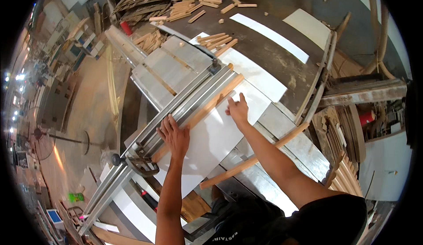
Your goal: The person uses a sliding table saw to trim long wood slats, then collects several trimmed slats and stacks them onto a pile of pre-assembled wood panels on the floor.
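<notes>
A long wooden strip [206,108] lies along the silver metal fence [185,108] of a table machine, on a white board [211,132]. My left hand [175,137] rests over the fence and the strip, its fingers stretched out flat. To the right, my right hand [238,108] is above the white board, just beside the strip, fingers apart and nothing in them. A dark clamp [145,167] sits at the fence's near end. A second wooden strip [235,170] lies across the machine table, passing under my right forearm.
Short cut wood pieces [185,9] are scattered on the dark far table [264,35]; several more [218,40] lie beyond the fence. A sliding metal table [172,68] stands to the left. Stacked wooden strips [346,179] are at the right, and a standing fan [42,134] at the left.
</notes>
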Tool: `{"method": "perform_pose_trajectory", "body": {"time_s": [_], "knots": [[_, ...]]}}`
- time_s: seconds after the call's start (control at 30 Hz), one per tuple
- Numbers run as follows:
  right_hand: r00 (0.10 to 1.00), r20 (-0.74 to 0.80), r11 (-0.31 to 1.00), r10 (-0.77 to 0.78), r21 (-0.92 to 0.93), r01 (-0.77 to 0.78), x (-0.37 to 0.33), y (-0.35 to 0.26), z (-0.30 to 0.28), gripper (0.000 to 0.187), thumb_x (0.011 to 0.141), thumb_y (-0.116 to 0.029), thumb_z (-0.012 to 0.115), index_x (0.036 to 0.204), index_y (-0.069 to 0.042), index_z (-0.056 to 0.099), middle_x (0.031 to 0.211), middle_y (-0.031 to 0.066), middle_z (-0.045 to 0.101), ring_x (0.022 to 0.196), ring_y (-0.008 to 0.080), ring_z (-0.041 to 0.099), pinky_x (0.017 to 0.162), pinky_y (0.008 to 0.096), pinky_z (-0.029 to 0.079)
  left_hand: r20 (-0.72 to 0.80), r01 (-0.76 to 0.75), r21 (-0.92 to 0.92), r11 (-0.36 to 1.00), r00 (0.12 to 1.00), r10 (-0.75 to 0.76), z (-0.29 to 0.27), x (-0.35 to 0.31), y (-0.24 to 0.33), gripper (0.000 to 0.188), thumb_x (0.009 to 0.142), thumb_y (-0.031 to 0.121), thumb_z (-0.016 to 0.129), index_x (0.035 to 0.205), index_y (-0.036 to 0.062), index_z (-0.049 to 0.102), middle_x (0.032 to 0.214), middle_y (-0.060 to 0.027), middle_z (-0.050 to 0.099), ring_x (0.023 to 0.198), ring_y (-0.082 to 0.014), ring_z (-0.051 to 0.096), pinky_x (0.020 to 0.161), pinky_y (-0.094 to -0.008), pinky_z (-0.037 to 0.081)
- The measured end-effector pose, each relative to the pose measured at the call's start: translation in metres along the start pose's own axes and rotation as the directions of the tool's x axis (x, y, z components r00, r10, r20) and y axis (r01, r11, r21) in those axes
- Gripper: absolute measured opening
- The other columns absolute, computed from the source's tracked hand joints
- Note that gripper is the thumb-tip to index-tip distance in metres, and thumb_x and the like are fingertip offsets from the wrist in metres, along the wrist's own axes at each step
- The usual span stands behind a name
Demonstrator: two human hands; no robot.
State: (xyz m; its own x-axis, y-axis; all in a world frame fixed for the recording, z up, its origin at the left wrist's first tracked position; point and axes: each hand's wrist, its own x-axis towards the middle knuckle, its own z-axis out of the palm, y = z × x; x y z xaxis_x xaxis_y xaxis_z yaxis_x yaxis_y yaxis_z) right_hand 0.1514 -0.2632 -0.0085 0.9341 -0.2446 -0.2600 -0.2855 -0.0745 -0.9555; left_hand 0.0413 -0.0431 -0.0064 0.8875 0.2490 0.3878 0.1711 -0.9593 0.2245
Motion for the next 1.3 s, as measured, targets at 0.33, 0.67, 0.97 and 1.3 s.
{"method": "perform_pose_trajectory", "body": {"time_s": [0.33,0.67,0.97,1.3], "knots": [[0.976,-0.096,0.899,-0.198,-0.413,0.142,-0.187,0.086,-0.252,0.037,0.088,-0.021,0.067,0.117,0.001,0.061,0.066,0.0131,0.062,0.054,0.0182,0.058,0.055,0.0321,0.049,0.259,-0.174,-0.163,0.971,0.942,0.212,-0.002,-0.06,0.014,0.053,0.088,0.026,0.061,0.135,0.0082,0.044,0.135,-0.0173,0.045,0.124,-0.0388,0.042,0.101,-0.0532,0.034],[0.972,-0.206,0.955,-0.116,-0.292,0.052,-0.285,0.13,-0.275,0.036,0.085,-0.023,0.066,0.112,0.0,0.064,0.075,0.0176,0.065,0.066,0.0249,0.064,0.065,0.0352,0.052,0.229,-0.34,-0.364,0.867,0.869,0.438,-0.026,-0.143,0.083,0.049,0.078,0.036,0.072,0.118,0.0115,0.06,0.128,-0.0252,0.046,0.12,-0.0442,0.043,0.098,-0.0546,0.034],[0.985,0.16,0.916,-0.071,-0.381,0.128,-0.307,0.136,-0.257,0.04,0.081,-0.028,0.067,0.11,0.001,0.063,0.082,0.0152,0.067,0.074,0.0282,0.067,0.069,0.0355,0.053,0.308,-0.343,-0.361,0.867,0.834,0.458,-0.059,-0.252,0.149,0.052,0.083,0.035,0.064,0.127,0.0099,0.054,0.133,-0.0251,0.041,0.124,-0.0441,0.039,0.1,-0.0554,0.032],[0.982,0.134,0.865,-0.13,-0.469,0.178,-0.377,0.118,-0.239,0.066,0.083,-0.019,0.062,0.137,-0.001,0.028,0.076,0.0284,0.063,0.074,0.0454,0.064,0.065,0.0521,0.051,0.346,-0.267,-0.465,0.844,0.823,0.451,-0.079,-0.311,0.164,0.074,0.074,0.018,0.068,0.139,0.0003,0.037,0.13,-0.026,0.045,0.119,-0.0427,0.043,0.101,-0.0529,0.033]]}}
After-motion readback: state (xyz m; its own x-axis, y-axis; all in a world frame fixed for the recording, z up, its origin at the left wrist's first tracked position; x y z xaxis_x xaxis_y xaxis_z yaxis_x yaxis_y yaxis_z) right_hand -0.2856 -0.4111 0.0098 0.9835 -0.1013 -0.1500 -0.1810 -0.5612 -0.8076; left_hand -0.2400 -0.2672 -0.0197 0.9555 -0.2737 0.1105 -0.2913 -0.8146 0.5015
